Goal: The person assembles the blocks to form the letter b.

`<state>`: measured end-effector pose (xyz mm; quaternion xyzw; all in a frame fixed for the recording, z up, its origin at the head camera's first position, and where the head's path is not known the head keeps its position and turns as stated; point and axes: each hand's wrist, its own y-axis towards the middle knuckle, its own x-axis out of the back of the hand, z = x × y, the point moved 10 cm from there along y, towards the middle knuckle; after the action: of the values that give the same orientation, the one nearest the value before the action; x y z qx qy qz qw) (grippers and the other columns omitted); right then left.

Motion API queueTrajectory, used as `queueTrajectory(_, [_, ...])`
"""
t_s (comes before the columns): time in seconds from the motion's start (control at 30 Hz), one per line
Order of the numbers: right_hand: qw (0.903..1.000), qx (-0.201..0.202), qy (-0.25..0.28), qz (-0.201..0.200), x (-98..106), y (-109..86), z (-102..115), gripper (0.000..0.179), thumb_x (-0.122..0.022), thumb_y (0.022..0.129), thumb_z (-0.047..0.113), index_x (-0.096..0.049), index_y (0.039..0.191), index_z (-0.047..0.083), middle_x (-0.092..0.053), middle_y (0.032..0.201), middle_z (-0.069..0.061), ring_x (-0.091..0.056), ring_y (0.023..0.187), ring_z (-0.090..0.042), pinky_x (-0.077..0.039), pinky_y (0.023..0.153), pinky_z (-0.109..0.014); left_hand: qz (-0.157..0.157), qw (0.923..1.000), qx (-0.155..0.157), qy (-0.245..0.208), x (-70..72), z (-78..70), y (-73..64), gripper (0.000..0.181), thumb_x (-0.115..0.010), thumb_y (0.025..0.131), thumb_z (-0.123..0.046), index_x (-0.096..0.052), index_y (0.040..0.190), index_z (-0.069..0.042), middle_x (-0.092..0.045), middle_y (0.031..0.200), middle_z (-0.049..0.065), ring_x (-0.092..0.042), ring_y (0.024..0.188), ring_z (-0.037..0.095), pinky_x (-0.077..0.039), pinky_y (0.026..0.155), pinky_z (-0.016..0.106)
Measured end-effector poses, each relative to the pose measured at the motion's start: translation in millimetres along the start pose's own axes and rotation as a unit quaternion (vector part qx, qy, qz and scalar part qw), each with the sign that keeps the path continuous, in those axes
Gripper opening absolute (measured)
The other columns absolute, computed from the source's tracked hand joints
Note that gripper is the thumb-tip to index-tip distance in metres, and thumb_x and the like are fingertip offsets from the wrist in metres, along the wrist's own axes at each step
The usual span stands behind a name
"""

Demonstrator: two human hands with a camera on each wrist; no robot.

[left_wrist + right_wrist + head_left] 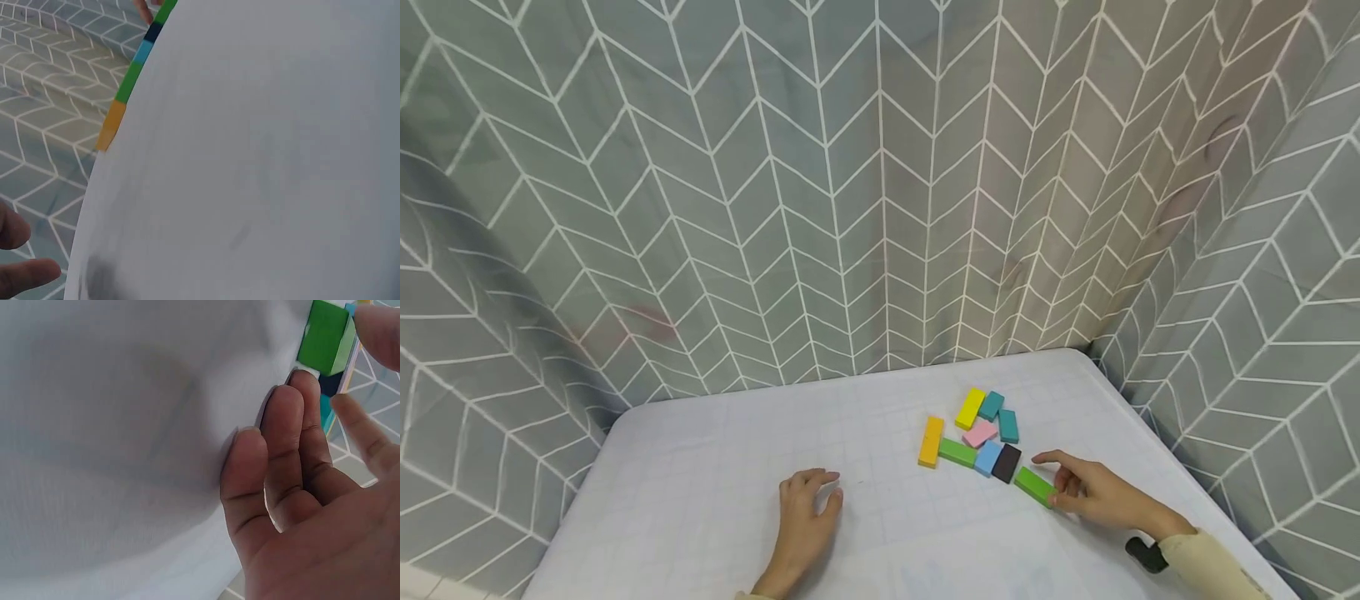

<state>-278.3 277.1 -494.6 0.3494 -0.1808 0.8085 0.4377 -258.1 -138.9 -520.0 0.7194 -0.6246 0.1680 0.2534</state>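
Green is the colour nearest the right hand (1097,495): a green block (1034,487) lies flat on the white tabletop (715,467), just beyond its thumb. We see that hand loosely spread, index finger stretched out above the block and the other fingers bent; whether thumb or fingertips touch the block, we cannot tell. The left hand (806,518) is well apart from the right, thumb and fingers separated, with nothing between them.

The block sits at the right-hand end of a row, just beside a black block (1006,463); from there we follow a light blue block (988,458), a second green block (957,452) and an orange piece (930,442).

Only from the head do we make out the yellow block (970,408) and pink block (980,433) whole, behind the row. The left wrist view catches the row edge-on along the table's rim, plus two left fingertips (34,276) over the patterned curtain (44,144). The right wrist view gives us the underside of the bent fingers (284,431) and the green block's paler side face.
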Motion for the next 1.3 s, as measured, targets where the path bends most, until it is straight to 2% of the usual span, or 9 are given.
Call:
queueTrajectory(0.1, [1.0, 0.007, -0.001, 0.005, -4, 0.9, 2, 0.05, -0.075, 0.1, 0.02, -0.056, 0.144, 0.005, -0.061, 0.094, 0.004, -0.055, 0.077, 0.0, -0.049, 0.065, -0.022, 0.0, 0.9999, 0.008, -0.011, -14.8, -6.3, -0.9, 0.022, -0.07, 0.097, -0.012, -0.075, 0.118, -0.007, -0.06, 0.114, 0.008, -0.045, 0.108, 0.021, -0.042, 0.091, 0.037])
queueTrajectory(0.23, [1.0, -0.001, -0.002, 0.01, -9, 0.3, 0, 0.047, -0.076, 0.099, 0.02, -0.06, 0.141, 0.009, -0.059, 0.092, 0.006, -0.052, 0.076, 0.0, -0.046, 0.063, -0.022, 0.002, 0.9996, -0.002, -0.028, -35.7, -19.0, -0.8, 0.018, -0.07, 0.097, -0.011, -0.076, 0.113, -0.007, -0.057, 0.096, -0.001, -0.043, 0.091, 0.012, -0.038, 0.079, 0.026])
queueTrajectory(0.33, [0.9999, -0.002, -0.001, 0.013, -10, -0.2, 0, 0.047, -0.076, 0.099, 0.022, -0.059, 0.142, 0.009, -0.058, 0.09, 0.008, -0.051, 0.075, 0.001, -0.046, 0.062, -0.021, -0.001, 0.9993, -0.024, -0.027, -50.9, -33.3, 0.5, 0.016, -0.07, 0.095, -0.011, -0.076, 0.109, -0.007, -0.058, 0.088, -0.004, -0.042, 0.081, 0.008, -0.035, 0.073, 0.024])
queueTrajectory(0.4, [0.9999, 0.01, -0.005, 0.013, -10, -0.3, 3, 0.049, -0.075, 0.1, 0.021, -0.057, 0.143, 0.007, -0.058, 0.088, 0.009, -0.05, 0.074, 0.002, -0.046, 0.06, -0.021, -0.001, 0.9991, -0.035, -0.023, -61.8, -42.7, 1.7, 0.014, -0.071, 0.095, -0.011, -0.077, 0.107, -0.008, -0.059, 0.085, -0.007, -0.042, 0.078, 0.006, -0.034, 0.071, 0.024])
queueTrajectory(0.57, [0.9993, 0.033, -0.012, 0.015, -12, -0.9, 7, 0.051, -0.072, 0.103, 0.021, -0.053, 0.148, 0.008, -0.056, 0.082, 0.013, -0.049, 0.07, 0.004, -0.045, 0.056, -0.02, 0.018, 0.9985, -0.05, -0.008, -90.9, -62.2, 3.9, 0.015, -0.072, 0.092, -0.01, -0.077, 0.105, -0.009, -0.057, 0.081, -0.01, -0.042, 0.076, 0.004, -0.035, 0.069, 0.022])
queueTrajectory(0.73, [0.9994, 0.023, -0.015, 0.02, -13, -1.2, 6, 0.05, -0.071, 0.103, 0.022, -0.054, 0.148, 0.01, -0.055, 0.079, 0.015, -0.049, 0.067, 0.005, -0.044, 0.056, -0.019, 0.019, 0.9979, -0.061, 0.012, -112.5, -75.5, 6.3, 0.018, -0.074, 0.089, -0.01, -0.079, 0.107, -0.009, -0.054, 0.077, -0.011, -0.041, 0.075, 0.003, -0.035, 0.068, 0.021])
queueTrajectory(0.9, [0.9995, 0.019, -0.024, 0.005, -13, -0.6, 5, 0.05, -0.075, 0.1, 0.024, -0.055, 0.143, 0.01, -0.055, 0.076, 0.015, -0.049, 0.064, 0.005, -0.044, 0.055, -0.019, -0.006, 0.9979, -0.06, 0.025, -125.6, -84.6, 11.3, 0.016, -0.074, 0.088, -0.009, -0.08, 0.102, -0.01, -0.05, 0.072, -0.01, -0.04, 0.073, 0.005, -0.034, 0.067, 0.022])
queueTrajectory(1.07, [0.9998, 0.0, -0.019, -0.001, -16, 0.9, 3, 0.052, -0.078, 0.099, 0.03, -0.055, 0.142, 0.012, -0.056, 0.076, 0.014, -0.049, 0.063, 0.004, -0.044, 0.055, -0.02, -0.043, 0.9968, -0.06, 0.029, -130.8, -92.7, 13.5, 0.012, -0.076, 0.087, -0.01, -0.079, 0.099, -0.009, -0.049, 0.072, -0.009, -0.04, 0.073, 0.007, -0.035, 0.069, 0.025])
queueTrajectory(1.3, [0.9994, -0.016, -0.029, -0.004, -17, 3.1, 3, 0.053, -0.079, 0.098, 0.031, -0.055, 0.142, 0.014, -0.055, 0.077, 0.013, -0.048, 0.064, 0.003, -0.042, 0.056, -0.02, -0.066, 0.9954, -0.047, 0.052, -139.3, -99.7, 21.6, 0.02, -0.079, 0.09, -0.018, -0.076, 0.105, -0.004, -0.05, 0.076, -0.005, -0.04, 0.074, 0.01, -0.032, 0.069, 0.026])
